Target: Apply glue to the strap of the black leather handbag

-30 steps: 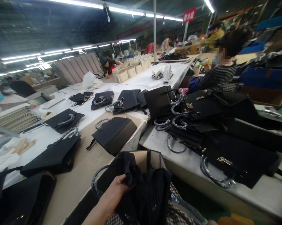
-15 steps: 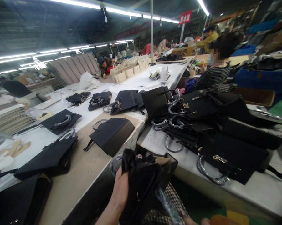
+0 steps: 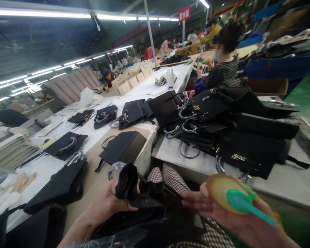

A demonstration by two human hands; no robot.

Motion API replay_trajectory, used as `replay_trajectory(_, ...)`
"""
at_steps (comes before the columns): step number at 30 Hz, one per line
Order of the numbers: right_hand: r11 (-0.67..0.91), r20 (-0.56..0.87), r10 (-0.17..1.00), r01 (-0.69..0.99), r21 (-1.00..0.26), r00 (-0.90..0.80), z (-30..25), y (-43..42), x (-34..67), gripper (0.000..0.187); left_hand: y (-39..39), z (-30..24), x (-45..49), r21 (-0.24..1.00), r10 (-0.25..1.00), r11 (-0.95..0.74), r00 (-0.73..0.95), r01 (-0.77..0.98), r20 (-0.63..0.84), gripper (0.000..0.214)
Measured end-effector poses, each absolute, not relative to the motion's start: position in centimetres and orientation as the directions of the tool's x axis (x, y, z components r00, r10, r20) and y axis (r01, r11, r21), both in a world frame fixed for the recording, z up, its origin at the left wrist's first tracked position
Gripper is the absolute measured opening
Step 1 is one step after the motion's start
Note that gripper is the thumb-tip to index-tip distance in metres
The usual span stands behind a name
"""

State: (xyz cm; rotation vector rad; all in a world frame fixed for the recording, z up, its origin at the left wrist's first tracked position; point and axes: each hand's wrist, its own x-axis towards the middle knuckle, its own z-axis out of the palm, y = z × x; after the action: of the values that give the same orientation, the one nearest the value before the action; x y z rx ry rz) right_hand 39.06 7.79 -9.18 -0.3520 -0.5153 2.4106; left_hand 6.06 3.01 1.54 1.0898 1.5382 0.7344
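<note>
My left hand (image 3: 107, 203) grips a black handbag (image 3: 134, 206) that lies across my lap, with bunched black material sticking up between thumb and fingers. My right hand (image 3: 229, 213) is at the lower right and holds a round tan brush or sponge (image 3: 220, 193) with a green plastic handle (image 3: 244, 203). Its fingers reach toward the bag's right edge. My checkered trousers (image 3: 170, 175) show behind the bag.
A heap of black handbags (image 3: 229, 127) with wrapped handles lies on the white table (image 3: 175, 156) at right. More black bags (image 3: 122, 146) lie spread on the long table (image 3: 93, 179) at left. A seated person in a striped top (image 3: 220, 70) works beyond the heap.
The view has tilted down and right. The bag has sunk flatter onto my lap. My right hand with the brush has come into view from the lower right.
</note>
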Motion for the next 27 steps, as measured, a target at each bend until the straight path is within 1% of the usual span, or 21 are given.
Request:
replay_trajectory(2,-0.824,-0.183,0.505,-0.407,-0.394,-0.844,-8.8,7.4,37.9,0.068,2.7,0.7,6.8,0.88,0.905,0.417,-0.021,0.228,-0.424,0.03)
replay_trajectory(3,-0.861,-0.228,0.458,-0.366,-0.353,-0.859,-9.1,7.1,37.5,0.067,2.5,0.5,7.4,0.882,0.903,0.427,-0.039,0.198,-0.429,0.03)
replay_trajectory(5,-0.899,-0.305,0.418,-0.341,-0.276,-0.856,-10.0,6.5,36.8,0.063,2.1,0.4,8.5,0.884,0.896,0.444,-0.073,0.143,-0.438,0.032)
replay_trajectory(8,-0.894,-0.332,0.448,-0.406,-0.191,-0.83,-11.0,5.7,35.6,0.051,1.9,0.7,9.7,0.88,0.883,0.468,-0.093,0.081,-0.461,0.036)
replay_trajectory(11,-0.862,-0.258,0.506,-0.492,-0.123,-0.823,-10.7,5.3,34.2,0.044,1.9,0.2,9.6,0.876,0.876,0.482,-0.056,0.031,-0.48,0.04)
replay_trajectory(13,-0.846,-0.168,0.533,-0.517,-0.135,-0.829,-10.0,5.2,33.3,0.048,1.9,-0.8,9.1,0.874,0.875,0.485,-0.002,0.023,-0.485,0.046)
replay_trajectory(16,-0.824,-0.086,0.55,-0.524,-0.215,-0.831,-9.1,5.4,32.6,0.059,2.2,-2.4,8.3,0.883,0.879,0.462,0.09,0.086,-0.468,0.057)
replay_trajectory(18,-0.794,-0.093,0.588,-0.551,-0.259,-0.804,-8.4,5.7,32.3,0.056,2.4,-3.1,8.3,0.89,0.879,0.43,0.155,0.15,-0.451,0.064)
replay_trajectory(20,-0.755,-0.111,0.636,-0.585,-0.296,-0.764,-7.5,6.1,32.0,0.045,2.6,-3.3,8.6,0.893,0.862,0.412,0.241,0.182,-0.447,0.065)
replay_trajectory(22,-0.736,-0.112,0.654,-0.595,-0.323,-0.748,-6.7,6.7,31.8,0.039,2.8,-3.2,9.0,0.894,0.846,0.4,0.293,0.204,-0.445,0.052)
replay_trajectory(24,-0.727,-0.11,0.661,-0.598,-0.336,-0.742,-6.0,7.4,31.8,0.036,2.8,-3.1,9.1,0.897,0.851,0.367,0.299,0.248,-0.431,0.037)
replay_trajectory(25,-0.732,-0.102,0.654,-0.593,-0.337,-0.749,-5.8,7.8,32.0,0.037,2.8,-3.1,9.0,0.896,0.866,0.334,0.28,0.291,-0.414,0.032)
replay_trajectory(27,-0.748,-0.048,0.618,-0.569,-0.343,-0.784,-5.9,8.6,32.6,0.048,2.4,-3.4,8.4,0.888,0.912,0.244,0.217,0.39,-0.347,0.023)
